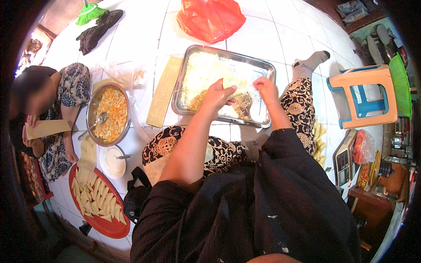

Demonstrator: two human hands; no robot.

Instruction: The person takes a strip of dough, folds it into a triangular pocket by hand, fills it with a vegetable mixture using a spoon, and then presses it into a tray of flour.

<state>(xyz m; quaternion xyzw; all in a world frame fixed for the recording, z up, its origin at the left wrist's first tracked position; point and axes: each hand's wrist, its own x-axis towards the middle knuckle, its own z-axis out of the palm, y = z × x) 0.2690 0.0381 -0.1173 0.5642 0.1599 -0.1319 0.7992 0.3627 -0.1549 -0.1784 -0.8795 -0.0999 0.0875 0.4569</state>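
Note:
My left hand [214, 98] holds a pale yellow piece of folded dough [235, 89] between thumb and fingers. Close by on its right is my right hand [265, 89], fingertips drawn together; whether they pinch something cannot be made out. Both hands are over a rectangular metal tray [260, 70]. Pale, fine shreds [201, 69] fill its left part, and a browner shredded heap [243, 107] lies partly under my hands. A long strip of rolled dough [163, 93] rests on the floor along the tray's left side.
At left, a seated person holds a dough strip [49, 129] near a bowl of diced filling [110, 115], a white paste dish [112, 161] and a red platter [108, 227] of folded triangles. A red plastic bag [210, 19] lies beyond the tray. Right: a stool [363, 79] and digital scale [343, 161].

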